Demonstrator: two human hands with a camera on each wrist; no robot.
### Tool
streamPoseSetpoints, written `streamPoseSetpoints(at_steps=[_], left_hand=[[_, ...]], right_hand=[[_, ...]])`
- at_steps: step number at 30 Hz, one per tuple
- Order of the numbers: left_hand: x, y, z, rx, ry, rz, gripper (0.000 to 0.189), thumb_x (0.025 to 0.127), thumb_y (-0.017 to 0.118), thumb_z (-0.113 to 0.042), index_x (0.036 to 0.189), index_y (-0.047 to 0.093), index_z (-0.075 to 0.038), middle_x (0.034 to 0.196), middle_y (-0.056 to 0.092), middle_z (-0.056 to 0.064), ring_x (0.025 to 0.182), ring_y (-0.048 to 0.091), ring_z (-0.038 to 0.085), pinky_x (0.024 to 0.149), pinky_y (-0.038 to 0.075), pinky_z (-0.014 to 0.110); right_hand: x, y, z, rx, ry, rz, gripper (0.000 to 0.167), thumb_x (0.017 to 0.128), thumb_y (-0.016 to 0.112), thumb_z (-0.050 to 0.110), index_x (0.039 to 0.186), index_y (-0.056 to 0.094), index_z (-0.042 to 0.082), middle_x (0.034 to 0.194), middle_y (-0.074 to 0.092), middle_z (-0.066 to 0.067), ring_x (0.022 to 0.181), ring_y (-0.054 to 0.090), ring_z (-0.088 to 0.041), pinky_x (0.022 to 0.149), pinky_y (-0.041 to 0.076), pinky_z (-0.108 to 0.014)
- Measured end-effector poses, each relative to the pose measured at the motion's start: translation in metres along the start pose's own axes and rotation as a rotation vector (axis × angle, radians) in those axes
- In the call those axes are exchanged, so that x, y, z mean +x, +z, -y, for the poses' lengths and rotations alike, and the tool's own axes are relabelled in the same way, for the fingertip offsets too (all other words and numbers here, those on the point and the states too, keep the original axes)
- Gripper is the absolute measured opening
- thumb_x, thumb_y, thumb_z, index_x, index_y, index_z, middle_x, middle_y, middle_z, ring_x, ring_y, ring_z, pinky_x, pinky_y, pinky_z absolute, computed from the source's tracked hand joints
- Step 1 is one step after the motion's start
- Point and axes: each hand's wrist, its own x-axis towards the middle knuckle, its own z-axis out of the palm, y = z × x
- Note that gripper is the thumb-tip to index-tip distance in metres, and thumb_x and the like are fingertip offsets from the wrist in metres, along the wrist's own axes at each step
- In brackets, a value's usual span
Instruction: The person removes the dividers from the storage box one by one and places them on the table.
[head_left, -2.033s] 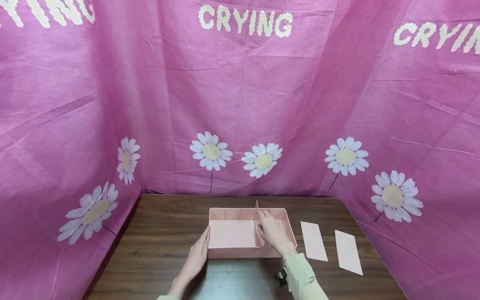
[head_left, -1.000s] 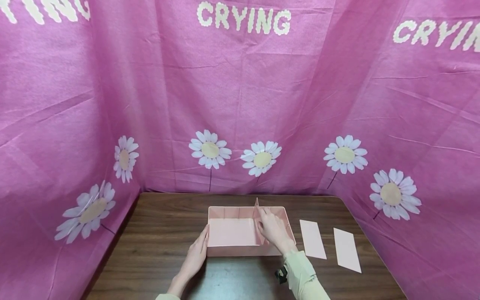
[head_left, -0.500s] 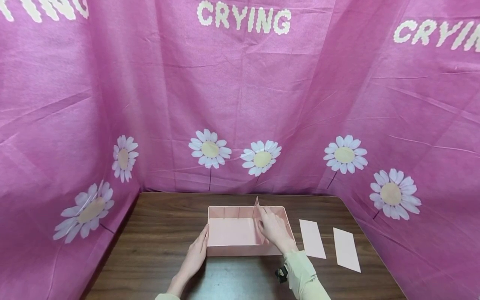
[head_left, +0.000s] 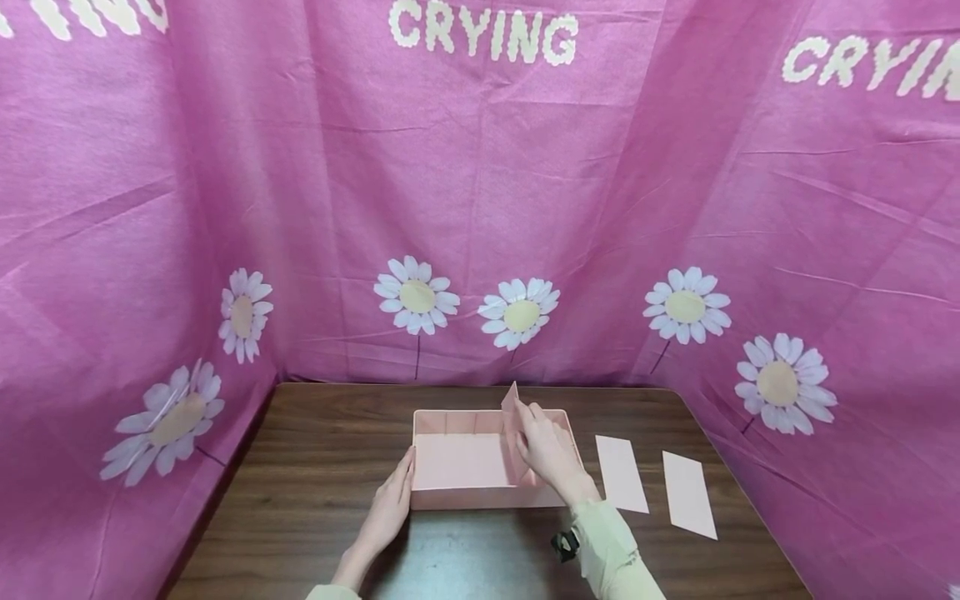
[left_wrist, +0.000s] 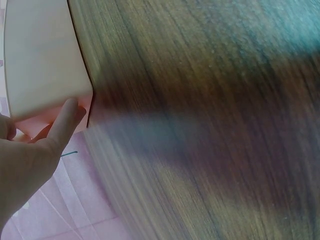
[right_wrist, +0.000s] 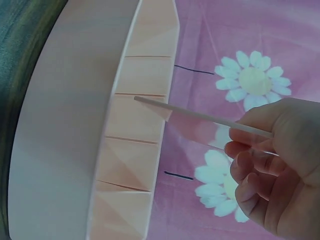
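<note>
The right hand (head_left: pixel 551 450) pinched a thin pink divider (head_left: pixel 511 429) between thumb and fingers. The left hand (head_left: pixel 386 508) lay along the outside of the left end of the pink box (head_left: pixel 480 498), its fingers fairly straight, touching the wall rather than wrapped round it; how hard it pressed could not be told. That looked a sensible brace: with one hand working the divider, the box needed something at its side so that it did not skid on the counter (head_left: pixel 337 442).

The divider was inside the box, a little right of its middle, running from front to back, with its far top corner above the back rim and its near end lower. That tilt was, by my judgement, the thing to mind. A panel held unevenly was likely to bind against the walls, so a level, upright carry mattered most. Upright ribs (right_wrist: pixel 145 56) marked the inside of the back wall, and the divider was best kept parallel to them before any force went on; whether its edges sat among them could not be made out. A light pinch would have spared the thin panel from bowing.

Farther out, an inner loose panel (head_left: pixel 621 473) and an outer loose panel (head_left: pixel 690 495) lay flat on the counter to the right, apart from each other; the right sleeve (head_left: pixel 611 546) was near the inner one and best kept off it.
</note>
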Motion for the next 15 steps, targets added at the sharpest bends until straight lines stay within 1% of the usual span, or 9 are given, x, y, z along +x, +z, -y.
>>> streamPoseSetpoints(at_steps=[2, 6, 8, 12, 15], left_hand=[[0.000, 0.000, 0.000, 0.000, 0.001, -0.002, 0.044, 0.106, 0.039, -0.009, 0.149, 0.039, 0.001, 0.150, 0.047, 0.024, 0.134, 0.050, 0.042, 0.109, 0.043, 0.057], [-0.001, 0.001, 0.000, 0.001, 0.002, -0.003, 0.044, 0.107, 0.039, -0.010, 0.149, 0.039, 0.002, 0.150, 0.047, 0.024, 0.134, 0.050, 0.043, 0.109, 0.043, 0.057], [-0.001, 0.001, 0.000, 0.000, -0.004, 0.006, 0.044, 0.107, 0.039, -0.010, 0.150, 0.039, 0.001, 0.150, 0.046, 0.024, 0.134, 0.050, 0.043, 0.110, 0.042, 0.057], [-0.001, 0.001, 0.000, -0.006, -0.009, 0.022, 0.045, 0.107, 0.038, -0.010, 0.150, 0.038, 0.001, 0.151, 0.045, 0.025, 0.135, 0.049, 0.044, 0.110, 0.042, 0.058], [0.000, 0.000, 0.000, -0.014, -0.019, 0.026, 0.045, 0.107, 0.038, -0.011, 0.151, 0.037, 0.001, 0.151, 0.045, 0.025, 0.135, 0.049, 0.044, 0.110, 0.042, 0.058]], right_hand=[[-0.001, -0.006, -0.001, -0.004, 0.007, -0.010, 0.051, 0.079, 0.077, 0.008, 0.127, 0.062, -0.002, 0.093, 0.065, -0.012, 0.059, 0.061, -0.022, 0.042, 0.047, -0.031], [-0.006, -0.018, -0.005, -0.013, 0.052, -0.005, 0.051, 0.081, 0.076, 0.011, 0.128, 0.062, 0.000, 0.097, 0.065, -0.012, 0.076, 0.065, -0.027, 0.046, 0.052, -0.037], [-0.010, -0.023, -0.008, -0.003, 0.071, -0.002, 0.050, 0.082, 0.075, 0.010, 0.129, 0.061, 0.000, 0.099, 0.066, -0.013, 0.076, 0.064, -0.028, 0.047, 0.052, -0.038], [-0.021, -0.032, -0.016, -0.006, 0.085, -0.027, 0.050, 0.082, 0.075, 0.009, 0.129, 0.061, 0.000, 0.101, 0.067, -0.014, 0.067, 0.065, -0.027, 0.048, 0.051, -0.038], [-0.031, -0.037, -0.021, -0.016, 0.099, -0.040, 0.049, 0.082, 0.073, 0.008, 0.129, 0.061, -0.001, 0.098, 0.066, -0.013, 0.065, 0.063, -0.024, 0.049, 0.051, -0.036]])
